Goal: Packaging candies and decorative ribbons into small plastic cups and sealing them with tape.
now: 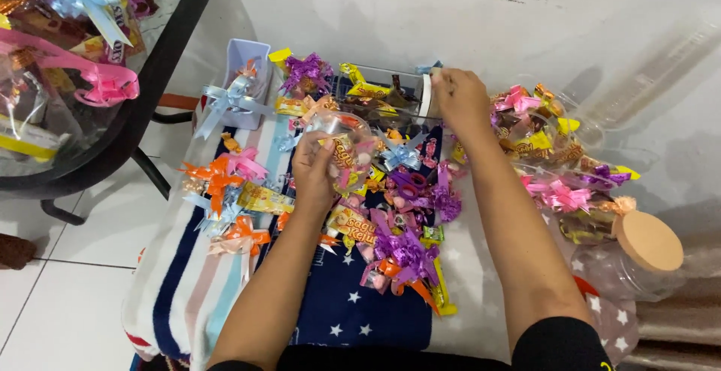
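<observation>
On the striped and star-printed blanket (pixel 188 296), centre of the spread: left hand (pixel 314 170) is wrapped around a small clear plastic pouch of wrapped sweets (pixel 342 146), fingers closed on its lower side, pouch held just above the pile of ribbon-tied candy packets (pixel 398 243). Right hand (pixel 460 99) is up at the clear rectangular plastic box of sweets (pixel 379 93), fingertips pinched together at its far rim; can't tell what they pinch. Pouch looks light, crinkly, slick; film will deform, contents may shift. Best grip: gathered neck or cupped underneath, not the sides. Cork-lidded clear jar (pixel 638 254) sits well right. Glass-topped counter (pixel 161 55) upper left carries finished bundles.
</observation>
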